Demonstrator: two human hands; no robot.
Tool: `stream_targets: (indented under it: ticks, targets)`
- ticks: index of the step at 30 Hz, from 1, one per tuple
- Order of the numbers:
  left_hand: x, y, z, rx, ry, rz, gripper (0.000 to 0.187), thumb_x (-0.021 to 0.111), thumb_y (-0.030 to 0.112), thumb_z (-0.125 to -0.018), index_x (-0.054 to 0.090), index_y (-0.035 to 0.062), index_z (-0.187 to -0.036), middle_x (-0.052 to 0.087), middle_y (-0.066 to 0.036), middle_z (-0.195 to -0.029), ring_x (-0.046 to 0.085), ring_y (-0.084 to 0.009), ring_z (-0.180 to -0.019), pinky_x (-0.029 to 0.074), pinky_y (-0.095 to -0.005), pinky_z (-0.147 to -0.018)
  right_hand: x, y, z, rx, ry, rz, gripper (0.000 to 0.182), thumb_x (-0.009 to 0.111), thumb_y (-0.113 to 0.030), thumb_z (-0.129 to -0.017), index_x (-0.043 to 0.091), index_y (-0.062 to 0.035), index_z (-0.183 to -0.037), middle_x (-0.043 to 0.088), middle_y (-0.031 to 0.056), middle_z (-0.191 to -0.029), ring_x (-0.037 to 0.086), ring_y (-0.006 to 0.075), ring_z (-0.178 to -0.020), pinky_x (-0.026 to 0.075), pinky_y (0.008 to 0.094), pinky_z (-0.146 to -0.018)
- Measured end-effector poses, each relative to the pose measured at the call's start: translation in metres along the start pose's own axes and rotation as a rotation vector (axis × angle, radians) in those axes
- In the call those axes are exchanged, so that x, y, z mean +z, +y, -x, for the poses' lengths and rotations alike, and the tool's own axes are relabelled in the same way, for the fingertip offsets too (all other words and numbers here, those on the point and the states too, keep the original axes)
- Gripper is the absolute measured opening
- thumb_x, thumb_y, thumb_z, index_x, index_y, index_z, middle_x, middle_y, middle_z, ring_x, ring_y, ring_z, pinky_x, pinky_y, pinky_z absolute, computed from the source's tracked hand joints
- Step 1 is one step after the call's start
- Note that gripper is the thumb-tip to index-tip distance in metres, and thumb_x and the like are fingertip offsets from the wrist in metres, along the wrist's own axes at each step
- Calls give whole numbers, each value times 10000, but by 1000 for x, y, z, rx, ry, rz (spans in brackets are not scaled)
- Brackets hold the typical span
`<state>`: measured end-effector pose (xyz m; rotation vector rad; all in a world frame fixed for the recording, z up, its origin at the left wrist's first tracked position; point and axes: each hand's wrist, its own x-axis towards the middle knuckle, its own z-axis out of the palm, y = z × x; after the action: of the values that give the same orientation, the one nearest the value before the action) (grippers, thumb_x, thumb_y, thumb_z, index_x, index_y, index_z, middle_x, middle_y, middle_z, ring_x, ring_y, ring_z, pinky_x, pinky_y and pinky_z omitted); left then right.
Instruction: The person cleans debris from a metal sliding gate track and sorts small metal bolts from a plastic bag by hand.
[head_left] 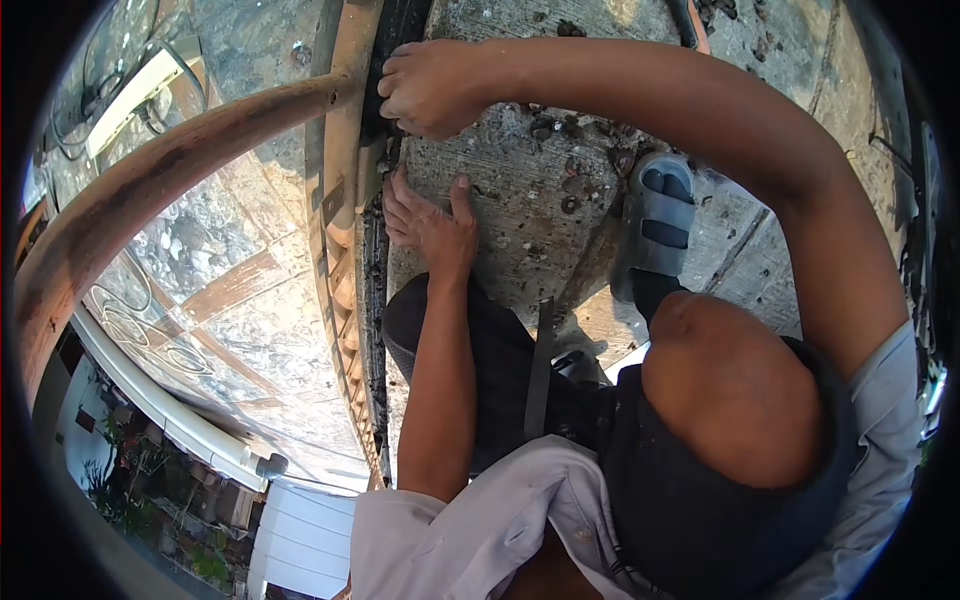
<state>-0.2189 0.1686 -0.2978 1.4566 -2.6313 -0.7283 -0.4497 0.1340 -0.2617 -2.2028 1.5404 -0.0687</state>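
My right hand (pixel 432 90) reaches across from the right, its fingers curled at a dark, narrow bar (pixel 396 42) beside a tan-painted metal beam (pixel 350 130). Whatever lies between its fingertips is hidden. Just below it, my left hand (pixel 435 225) rests with its thumb spread apart and its fingers bent toward the same dark edge. Nothing shows in its grasp. A curved, rusty brown pipe (pixel 190 135) joins the beam near my right hand. The lower stretch of the beam has a row of rounded tan lumps (pixel 345 295).
Rough concrete (pixel 520 210) with dark debris lies under my hands. My sandalled foot (pixel 660 215) and bent knee (pixel 745 400) are at the right. Beyond the beam are stained tiles (pixel 240 240), a white power strip (pixel 140 100) with cables, and a coiled wire (pixel 150 335).
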Motion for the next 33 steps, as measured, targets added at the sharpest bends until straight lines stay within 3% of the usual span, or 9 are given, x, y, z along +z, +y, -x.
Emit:
stream_targets:
  ticks: [5, 8, 11, 14, 17, 26, 29, 32, 33]
  targets:
    - [8, -5, 4, 10, 20, -119, 846, 630, 487, -866, 223, 37, -1455, 235, -236, -1474, 203, -413, -1364, 116, -595, -1062, 19, 5, -85, -106, -553, -53, 395, 430, -201, -892, 672, 28, -1103, 635, 201, -1165, 587, 361, -1078, 452, 472, -925]
    - [13, -10, 5, 23, 39, -154, 872, 619, 533, -858, 225, 37, -1458, 234, -237, -1475, 201, -419, -1360, 116, -604, -1057, 24, 4, -105, -85, -591, -90, 403, 429, -196, -886, 672, 56, -1085, 637, 213, -1162, 604, 379, -1012, 468, 496, -857]
    - [14, -10, 4, 42, 56, -156, 878, 602, 563, -857, 233, 36, -1456, 234, -240, -1476, 206, -426, -1353, 121, -608, -1053, 37, 8, -114, -86, -484, -106, 364, 438, -156, -891, 695, 52, -1045, 648, 215, -1147, 620, 371, -996, 494, 483, -840]
    - [13, -8, 4, 28, 48, -165, 878, 599, 570, -856, 240, 37, -1454, 239, -242, -1473, 208, -431, -1348, 128, -610, -1051, 46, 11, -126, -377, -450, 201, 285, 489, -86, -872, 718, 55, -969, 678, 209, -1082, 643, 357, -962, 524, 457, -825]
    - [15, -9, 4, 35, 61, -154, 877, 593, 581, -856, 247, 38, -1453, 248, -244, -1467, 211, -431, -1347, 133, -609, -1050, 46, 10, -128, -537, -455, 454, 213, 542, -25, -837, 726, 65, -897, 700, 198, -1005, 662, 345, -924, 546, 434, -814]
    - [13, -9, 3, 56, 74, -150, 862, 569, 599, -868, 260, 38, -1444, 265, -235, -1458, 222, -426, -1343, 141, -607, -1048, 41, 6, -130, -559, -549, 545, 170, 601, -23, -801, 719, 92, -845, 711, 184, -952, 668, 317, -882, 541, 422, -764]
    - [13, -8, 4, 57, 81, -166, 861, 559, 609, -869, 263, 40, -1443, 270, -231, -1455, 224, -422, -1344, 144, -607, -1046, 39, 7, -134, -692, -607, 708, 194, 594, -53, -826, 718, 91, -863, 713, 177, -934, 666, 307, -867, 533, 422, -744]
    - [13, -8, 4, 51, 76, -167, 862, 560, 610, -869, 263, 41, -1445, 270, -231, -1454, 223, -418, -1346, 148, -609, -1044, 43, 6, -131, -510, -552, 520, 224, 586, -96, -847, 720, 82, -859, 708, 187, -945, 663, 323, -870, 522, 438, -747]
    - [13, -9, 4, 56, 79, -169, 863, 563, 608, -868, 263, 40, -1445, 272, -232, -1453, 224, -418, -1346, 148, -608, -1044, 42, 6, -125, -354, -513, 303, 234, 578, -106, -851, 717, 83, -861, 704, 197, -955, 660, 333, -873, 521, 442, -752]
